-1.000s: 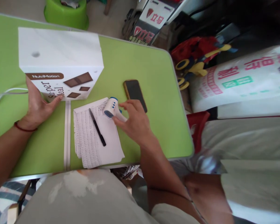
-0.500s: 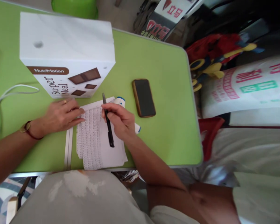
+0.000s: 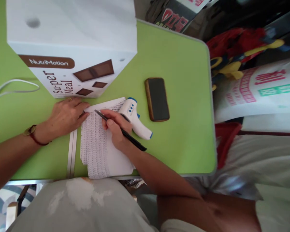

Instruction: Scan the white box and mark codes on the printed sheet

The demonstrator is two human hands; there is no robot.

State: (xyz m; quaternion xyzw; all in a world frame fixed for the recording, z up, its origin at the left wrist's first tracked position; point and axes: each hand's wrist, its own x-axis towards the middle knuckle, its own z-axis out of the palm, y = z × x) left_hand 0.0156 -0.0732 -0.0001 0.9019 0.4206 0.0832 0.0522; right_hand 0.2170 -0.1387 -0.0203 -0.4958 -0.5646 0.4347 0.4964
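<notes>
Likely a home room, small shop not ruled out. Light-green, pale-rimmed table with a seam (image 3: 188, 138) under left hand (image 3: 66, 116); well right of right hand (image 3: 117, 127), bulging white sack with red and green print (image 3: 268, 88), jumbled red bundle with yellow parts (image 3: 234, 45) beyond. Household clutter, close quarters.

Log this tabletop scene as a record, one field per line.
Left hand: at the upper left edge of the written sheets
Right hand: holding a black pen; tip contact unclear
White-and-blue device: beside the right hand
Phone: right of the device, screen dark
White box: marked NutriMotion, beyond the left hand
Table: green
</notes>
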